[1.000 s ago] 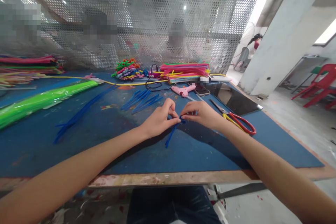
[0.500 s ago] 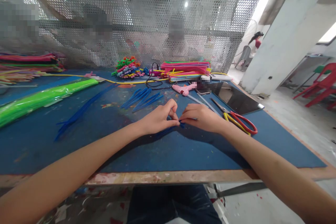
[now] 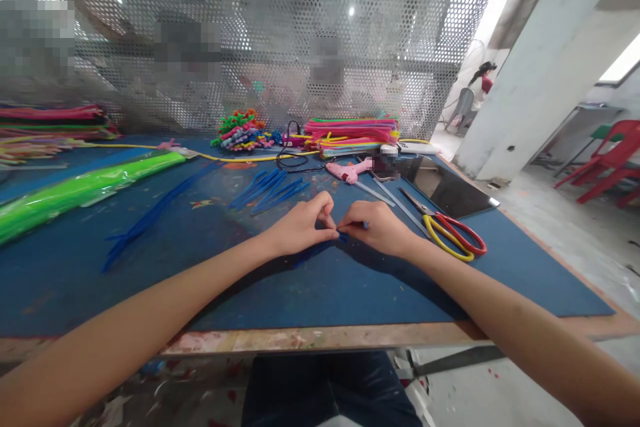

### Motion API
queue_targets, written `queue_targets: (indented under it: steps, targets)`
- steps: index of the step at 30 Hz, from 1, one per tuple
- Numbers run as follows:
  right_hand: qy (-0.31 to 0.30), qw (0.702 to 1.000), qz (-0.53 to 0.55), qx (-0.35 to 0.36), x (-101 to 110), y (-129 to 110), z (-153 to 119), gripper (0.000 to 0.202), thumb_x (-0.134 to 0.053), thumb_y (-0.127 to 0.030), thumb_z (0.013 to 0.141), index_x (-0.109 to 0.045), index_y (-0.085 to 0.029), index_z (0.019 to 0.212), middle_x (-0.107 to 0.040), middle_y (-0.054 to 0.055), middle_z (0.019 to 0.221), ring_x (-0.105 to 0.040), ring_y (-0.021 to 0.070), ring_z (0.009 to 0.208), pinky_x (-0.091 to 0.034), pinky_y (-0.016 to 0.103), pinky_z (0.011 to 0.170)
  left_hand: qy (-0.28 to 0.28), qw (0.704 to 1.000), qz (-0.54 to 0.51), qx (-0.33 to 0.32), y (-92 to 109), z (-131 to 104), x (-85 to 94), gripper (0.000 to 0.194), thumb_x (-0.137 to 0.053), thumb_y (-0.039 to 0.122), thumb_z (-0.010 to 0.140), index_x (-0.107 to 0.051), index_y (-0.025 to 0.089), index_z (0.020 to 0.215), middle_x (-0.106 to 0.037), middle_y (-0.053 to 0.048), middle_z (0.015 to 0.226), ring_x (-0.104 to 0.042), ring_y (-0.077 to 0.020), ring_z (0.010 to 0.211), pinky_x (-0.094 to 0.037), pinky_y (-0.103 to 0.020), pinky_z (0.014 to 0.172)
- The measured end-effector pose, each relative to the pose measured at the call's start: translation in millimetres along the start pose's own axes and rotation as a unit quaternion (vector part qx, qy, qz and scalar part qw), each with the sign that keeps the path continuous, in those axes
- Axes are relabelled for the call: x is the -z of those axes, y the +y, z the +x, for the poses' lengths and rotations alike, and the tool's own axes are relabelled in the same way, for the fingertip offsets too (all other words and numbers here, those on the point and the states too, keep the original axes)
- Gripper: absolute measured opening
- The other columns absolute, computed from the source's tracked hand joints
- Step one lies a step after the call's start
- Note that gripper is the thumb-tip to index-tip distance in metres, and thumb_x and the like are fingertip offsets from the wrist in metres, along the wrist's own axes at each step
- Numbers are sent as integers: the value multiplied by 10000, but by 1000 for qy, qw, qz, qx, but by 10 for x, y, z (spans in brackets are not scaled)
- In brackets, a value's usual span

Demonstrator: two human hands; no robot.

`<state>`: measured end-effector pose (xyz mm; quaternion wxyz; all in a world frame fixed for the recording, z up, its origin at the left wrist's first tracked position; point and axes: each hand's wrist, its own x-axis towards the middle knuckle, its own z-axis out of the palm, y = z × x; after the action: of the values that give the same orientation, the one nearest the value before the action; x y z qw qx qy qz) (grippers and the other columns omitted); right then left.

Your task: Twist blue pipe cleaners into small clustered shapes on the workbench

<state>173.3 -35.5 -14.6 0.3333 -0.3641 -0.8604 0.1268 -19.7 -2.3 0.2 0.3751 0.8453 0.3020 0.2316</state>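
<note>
head view — left hand [image 3: 306, 227], right hand [image 3: 376, 225], pinching blue stems [image 3: 343, 237]

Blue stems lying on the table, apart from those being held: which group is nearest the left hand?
The bent blue stems, just beyond the left hand; the long straighter blue stems lie farther left.

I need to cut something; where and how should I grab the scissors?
Best take the scissors by the red handle and yellow handle, probably coming from the near right: the loops lie that way, while the blades point away to the left.
</note>
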Motion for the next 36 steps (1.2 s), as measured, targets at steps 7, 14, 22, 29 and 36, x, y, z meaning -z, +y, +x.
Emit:
queue_targets:
  steps: [7, 14, 22, 29, 36]
  targets:
    - [142, 958, 148, -202, 29, 53, 66, 236, -543, -357, 797, -661, -153, 781, -659, 28, 727, -546, 129, 622, -400, 239, 579, 122, 950, -256, 131, -46, 61, -82, 374, -744, 262, 601, -466, 171, 833, -622, 35, 677, -588, -101, 605, -471, -250, 628]
    - [90, 961, 171, -196, -41, -29, 44, 225, -617, -379, 732, -659, -159, 746, -648, 9, 674, -529, 119, 583, -395, 237, 553, 147, 934, -300, 127, -3, 30, -148, 356, -749, 273, 618, -518, 163, 866, -624, 32, 660, -608, -107, 623, -498, -261, 659]
    - [163, 936, 198, -242, -34, -47, 54, 224, -647, -379, 694, -652, -159, 733, -645, 16, 663, -530, 121, 571, -413, 246, 549, 79, 897, -402, 164, 20, 4, -218, 301, -750, 290, 630, -575, 149, 832, -660, -23, 770, -636, -120, 670, -499, -241, 628]
    - [102, 927, 258, -251, -32, -104, 54, 281, -640, -424, 692, -654, -157, 780, -606, -7, 602, -495, 96, 501, -388, 221, 487, 100, 950, -269, 125, 46, -6, -215, 245, -680, 339, 688, -649, 143, 832, -637, -23, 693, -585, -117, 618, -479, -235, 582]
    - [161, 910, 256, -283, -38, -100, 51, 256, -660, -402, 685, -600, -156, 645, -500, -35, 487, -441, 88, 456, -337, 218, 450, 135, 990, -35, 35, 78, -49, -209, 260, -647, 345, 727, -645, 186, 933, -676, -20, 811, -607, -160, 723, -468, -263, 667]
